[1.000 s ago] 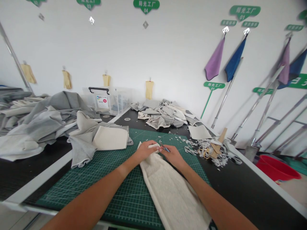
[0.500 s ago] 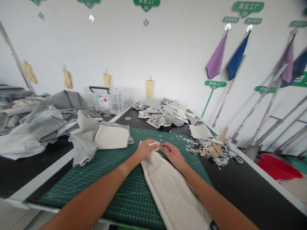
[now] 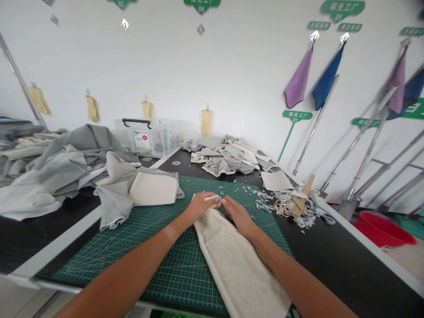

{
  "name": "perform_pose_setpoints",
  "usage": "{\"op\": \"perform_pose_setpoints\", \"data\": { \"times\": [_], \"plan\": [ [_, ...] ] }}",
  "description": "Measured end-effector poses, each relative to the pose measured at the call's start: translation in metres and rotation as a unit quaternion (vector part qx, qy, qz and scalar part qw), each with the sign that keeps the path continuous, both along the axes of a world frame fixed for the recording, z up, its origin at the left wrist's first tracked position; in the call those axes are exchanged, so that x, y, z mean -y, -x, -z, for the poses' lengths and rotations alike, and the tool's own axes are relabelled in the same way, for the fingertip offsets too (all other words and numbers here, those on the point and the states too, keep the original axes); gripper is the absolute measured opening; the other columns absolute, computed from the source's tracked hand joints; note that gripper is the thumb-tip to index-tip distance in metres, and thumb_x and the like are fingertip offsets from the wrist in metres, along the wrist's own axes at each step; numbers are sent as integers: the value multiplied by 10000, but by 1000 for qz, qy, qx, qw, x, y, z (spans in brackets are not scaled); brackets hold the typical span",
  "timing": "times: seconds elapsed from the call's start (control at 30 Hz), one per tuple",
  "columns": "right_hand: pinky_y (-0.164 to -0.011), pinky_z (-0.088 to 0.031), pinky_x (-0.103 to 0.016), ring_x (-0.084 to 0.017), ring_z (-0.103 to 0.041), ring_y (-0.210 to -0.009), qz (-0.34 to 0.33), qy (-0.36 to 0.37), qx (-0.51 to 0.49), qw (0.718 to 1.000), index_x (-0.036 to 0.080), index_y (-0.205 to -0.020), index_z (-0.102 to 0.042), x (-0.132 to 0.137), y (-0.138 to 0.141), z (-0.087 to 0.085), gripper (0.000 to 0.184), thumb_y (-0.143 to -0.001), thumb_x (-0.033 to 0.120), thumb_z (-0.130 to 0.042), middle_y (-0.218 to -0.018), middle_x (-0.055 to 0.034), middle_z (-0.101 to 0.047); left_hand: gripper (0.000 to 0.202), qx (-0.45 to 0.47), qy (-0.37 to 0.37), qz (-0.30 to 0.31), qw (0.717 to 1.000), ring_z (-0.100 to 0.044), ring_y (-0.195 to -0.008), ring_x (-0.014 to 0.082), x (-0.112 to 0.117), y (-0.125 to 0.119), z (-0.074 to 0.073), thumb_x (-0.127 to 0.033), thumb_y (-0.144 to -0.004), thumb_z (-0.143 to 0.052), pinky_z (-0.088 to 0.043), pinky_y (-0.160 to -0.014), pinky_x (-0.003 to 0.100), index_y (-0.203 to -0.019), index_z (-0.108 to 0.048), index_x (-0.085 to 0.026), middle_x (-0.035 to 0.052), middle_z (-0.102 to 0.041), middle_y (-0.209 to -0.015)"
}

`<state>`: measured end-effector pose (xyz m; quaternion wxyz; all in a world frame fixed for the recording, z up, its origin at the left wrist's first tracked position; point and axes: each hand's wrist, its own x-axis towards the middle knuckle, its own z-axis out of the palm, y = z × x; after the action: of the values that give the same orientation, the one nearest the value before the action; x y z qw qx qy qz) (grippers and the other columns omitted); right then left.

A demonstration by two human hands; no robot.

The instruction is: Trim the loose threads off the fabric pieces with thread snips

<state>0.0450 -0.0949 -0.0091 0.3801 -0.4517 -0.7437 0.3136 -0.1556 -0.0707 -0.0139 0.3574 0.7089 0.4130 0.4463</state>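
Right hand (image 3: 239, 217) shifted away from left hand (image 3: 200, 208), its fingers (image 3: 229, 206) open, left fingers (image 3: 213, 198) pinching cream fabric (image 3: 228, 256)

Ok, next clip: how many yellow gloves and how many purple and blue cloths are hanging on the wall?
Yellow gloves: 4
Purple cloths: 2
Blue cloths: 2
Total: 8
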Motion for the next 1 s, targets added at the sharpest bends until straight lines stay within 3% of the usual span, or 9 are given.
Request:
{"op": "perform_pose_setpoints", "data": {
  "times": [0.33, 0.57, 0.8, 1.0],
  "plan": [
    [-671, -364, -261, -156, -490, -693, -7, -28, 37, 999, 248, -828, -468, 1, 0, 0, 389, -1039, 550, -342, -728, 42, -501, 360, -1, 11, -14, 1000, -639, -889, 207, -1, -1, 1, -489, -889, -598, -431, -790, 262, -901, -766, -171, 23, -745, -907],
    [-687, -352, -255, -167, -569, -733, 7, -51, 88, 995, 258, -911, -494, 5, 2, -7, 359, -1050, 540, -320, -767, 34, -580, 357, 17, 17, -18, 1000, -633, -901, 207, 2, -2, -2, -486, -891, -593, -441, -795, 268, -895, -764, -173, 34, -745, -925],
    [-669, -347, -252, -172, -588, -719, 19, -53, 119, 991, 253, -904, -477, 2, 3, -3, 361, -1061, 519, -290, -760, 19, -598, 383, 43, 43, -9, 998, -639, -921, 217, 4, -3, -1, -503, -882, -603, -449, -808, 278, -960, -774, -169, 52, -752, -960],
    [-673, -346, -254, -172, -588, -714, 18, -58, 122, 991, 252, -907, -471, 2, 3, -1, 371, -1061, 531, -281, -756, 17, -592, 354, 53, 50, -9, 997, -627, -882, 196, 5, -4, -2, -486, -879, -615, -436, -779, 258, -911, -761, -165, 37, -739, -923]
  ]
}}
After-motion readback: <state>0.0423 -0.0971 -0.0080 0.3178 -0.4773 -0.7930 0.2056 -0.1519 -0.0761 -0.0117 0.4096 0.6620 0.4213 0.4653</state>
